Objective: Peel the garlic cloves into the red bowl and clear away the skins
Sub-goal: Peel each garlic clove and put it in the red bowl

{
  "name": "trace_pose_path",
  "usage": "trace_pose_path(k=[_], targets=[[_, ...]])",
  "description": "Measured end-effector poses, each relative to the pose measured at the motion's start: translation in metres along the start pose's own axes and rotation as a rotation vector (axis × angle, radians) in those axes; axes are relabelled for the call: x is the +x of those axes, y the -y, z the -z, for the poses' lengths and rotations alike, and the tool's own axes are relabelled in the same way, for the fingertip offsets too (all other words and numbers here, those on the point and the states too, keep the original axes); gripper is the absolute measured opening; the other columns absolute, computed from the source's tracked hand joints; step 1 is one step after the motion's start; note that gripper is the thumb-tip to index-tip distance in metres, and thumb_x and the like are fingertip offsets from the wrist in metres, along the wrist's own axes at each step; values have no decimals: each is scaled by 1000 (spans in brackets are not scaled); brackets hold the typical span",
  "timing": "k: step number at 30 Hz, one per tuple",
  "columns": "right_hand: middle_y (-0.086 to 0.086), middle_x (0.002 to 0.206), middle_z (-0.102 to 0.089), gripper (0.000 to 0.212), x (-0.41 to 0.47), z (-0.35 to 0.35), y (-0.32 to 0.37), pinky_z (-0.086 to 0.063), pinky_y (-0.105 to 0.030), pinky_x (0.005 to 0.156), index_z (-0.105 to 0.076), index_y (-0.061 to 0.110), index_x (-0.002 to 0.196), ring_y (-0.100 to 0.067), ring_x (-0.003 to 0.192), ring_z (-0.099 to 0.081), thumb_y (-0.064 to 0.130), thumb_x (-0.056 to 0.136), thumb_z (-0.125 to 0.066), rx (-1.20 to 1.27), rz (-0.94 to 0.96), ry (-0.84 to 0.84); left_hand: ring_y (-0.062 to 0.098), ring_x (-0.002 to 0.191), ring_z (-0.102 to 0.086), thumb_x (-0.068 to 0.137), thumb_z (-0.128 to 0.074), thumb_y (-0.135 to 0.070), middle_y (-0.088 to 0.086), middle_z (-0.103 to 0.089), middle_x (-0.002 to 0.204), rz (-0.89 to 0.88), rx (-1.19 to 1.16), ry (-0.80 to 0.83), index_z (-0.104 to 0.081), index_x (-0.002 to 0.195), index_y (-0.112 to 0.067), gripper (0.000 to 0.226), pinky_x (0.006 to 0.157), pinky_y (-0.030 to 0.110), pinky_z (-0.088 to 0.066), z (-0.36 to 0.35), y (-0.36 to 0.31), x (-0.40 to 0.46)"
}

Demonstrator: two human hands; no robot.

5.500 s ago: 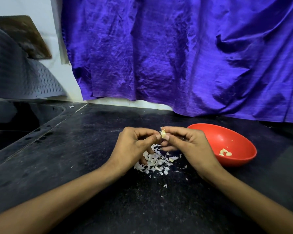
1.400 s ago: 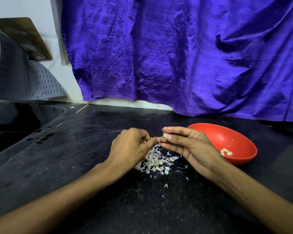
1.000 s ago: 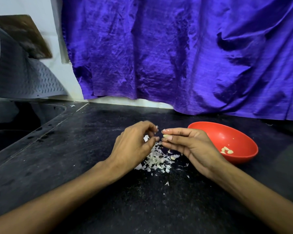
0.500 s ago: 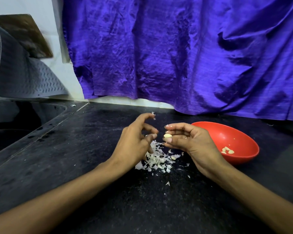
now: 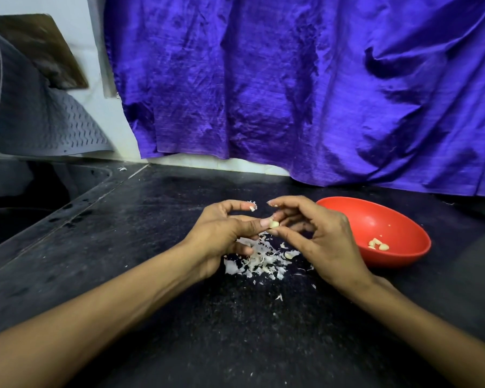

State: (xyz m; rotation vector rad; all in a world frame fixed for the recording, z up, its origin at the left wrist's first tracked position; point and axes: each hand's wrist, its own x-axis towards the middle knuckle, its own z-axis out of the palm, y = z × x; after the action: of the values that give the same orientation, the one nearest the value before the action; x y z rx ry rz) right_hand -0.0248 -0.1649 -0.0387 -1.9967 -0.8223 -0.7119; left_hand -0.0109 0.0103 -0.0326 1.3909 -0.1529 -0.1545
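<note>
At frame centre a garlic clove (image 5: pixel 274 224) is pinched between the left hand (image 5: pixel 220 236) thumb and the right hand (image 5: pixel 317 236) fingers, above a pile of white skins (image 5: pixel 259 260) on the black counter (image 5: pixel 151 247). A skin flake clings to the left forefinger. The red bowl (image 5: pixel 381 217), right of centre, holds peeled cloves (image 5: pixel 378 244).

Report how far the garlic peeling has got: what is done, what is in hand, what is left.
Done: a few peeled cloves lie in the red bowl, and a pile of skins sits on the black counter. In hand: the left hand and right hand pinch one garlic clove between them; a skin scrap clings to the left forefinger. Left: drop this clove in the bowl and clear the skins.
</note>
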Motion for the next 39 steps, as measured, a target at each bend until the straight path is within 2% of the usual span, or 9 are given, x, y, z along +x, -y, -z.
trace_pose_path(k=[5,11,16,21,24,28,33,37,39], targets=[[3,91,-68,37,1,0,0,-57,-27,74,-64,18,113,-9,83,-66,2,80,-74,1,13,-11,9,54,-56,75,-77,-2,6,-71,75,-80,30,-10,-56,100,-10,33,37,22,-42,1,0,1],[0,94,-65,31,5,8,-7,-52,-17,73,-66,11,112,-4,82,-63,0,83,-71,-55,26,-73,6,52,-54,83,-74,-16,0,-62,67,-330,296,-20,-69,89,-11,8,38,24,-46,5,4,5],[-1,93,-62,29,3,6,-12,-53,-17,78,-66,9,110,-6,87,-62,-4,85,-67,-133,78,-54,8,49,-52,80,-72,-50,-9,-57,53,-470,796,-124,-59,67,-18,36,52,35,-50,9,14,11],[-2,92,-60,22,-1,5,-9,-50,-24,70,-70,8,103,-8,81,-59,-5,85,-65,-261,155,-21,-1,63,-49,81,-72,-45,-14,-53,66,-590,1096,-165,-48,67,-29,32,59,30,-36,17,16,10],[-2,92,-61,22,-2,5,-6,-46,-21,67,-74,8,94,-7,81,-57,-8,82,-66,-293,173,-50,-3,63,-52,74,-76,-49,-16,-57,67,-621,1058,-195,-57,74,-28,29,57,30,-42,18,10,4],[-5,100,-66,23,-12,9,-5,-45,-11,77,-75,7,93,-7,90,-60,-9,79,-67,-355,140,-57,2,67,-57,73,-79,-43,-15,-66,77,-682,1013,-218,-72,85,-25,22,64,32,-49,12,11,-9],[-2,93,-69,14,-27,27,1,-44,-13,80,-71,8,99,-9,84,-61,4,86,-67,-383,107,-21,15,95,-68,90,-68,-25,-7,-74,103,-719,1081,-157,-75,105,-23,17,74,31,-50,-2,13,-24],[0,90,-68,16,-27,57,-1,-42,-16,78,-69,12,100,-10,80,-60,21,88,-62,-446,21,-57,14,106,-65,84,-49,6,-9,-69,120,-684,1167,-64,-56,135,-30,63,83,40,-53,-23,1,-23],[0,88,-67,14,-21,71,-7,-42,-16,75,-70,12,98,-11,77,-60,20,88,-65,-479,-33,-91,19,114,-61,83,-46,6,-6,-65,126,-672,1244,-22,-45,141,-35,71,85,44,-51,-34,-4,-17]])
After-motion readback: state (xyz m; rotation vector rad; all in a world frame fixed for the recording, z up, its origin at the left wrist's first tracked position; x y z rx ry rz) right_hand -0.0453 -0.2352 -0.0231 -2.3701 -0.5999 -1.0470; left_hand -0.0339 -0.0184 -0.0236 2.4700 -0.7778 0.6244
